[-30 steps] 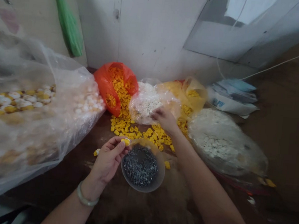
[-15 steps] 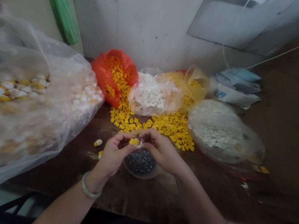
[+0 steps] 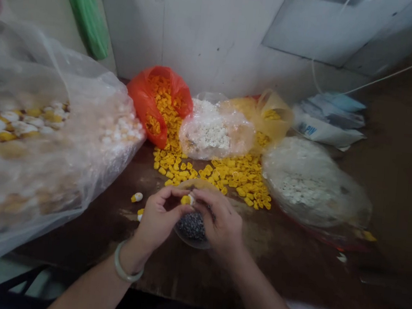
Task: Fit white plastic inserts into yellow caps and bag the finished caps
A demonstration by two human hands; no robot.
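My left hand (image 3: 157,217) pinches a small yellow plastic piece (image 3: 185,200) between thumb and fingers. My right hand (image 3: 220,220) meets it from the right, fingertips closed on a small white piece (image 3: 192,199) pressed against the yellow one. Both hands hover over a clear bowl (image 3: 193,228) of tiny dark grey bits, partly hidden by my right hand. A green bangle (image 3: 123,270) circles my left wrist.
Loose yellow pieces (image 3: 219,172) lie spilled on the brown table (image 3: 290,258). Behind stand an orange bag (image 3: 149,104) of yellow pieces, a clear bag of white pieces (image 3: 213,131) and a yellowish bag (image 3: 270,114). A large clear bag (image 3: 48,145) fills the left; another clear bag (image 3: 311,188) lies right.
My right hand came back from the white-piece bag to my left hand over the bowl. Both hands now pinch the yellow and white pieces together, slightly lower than before.
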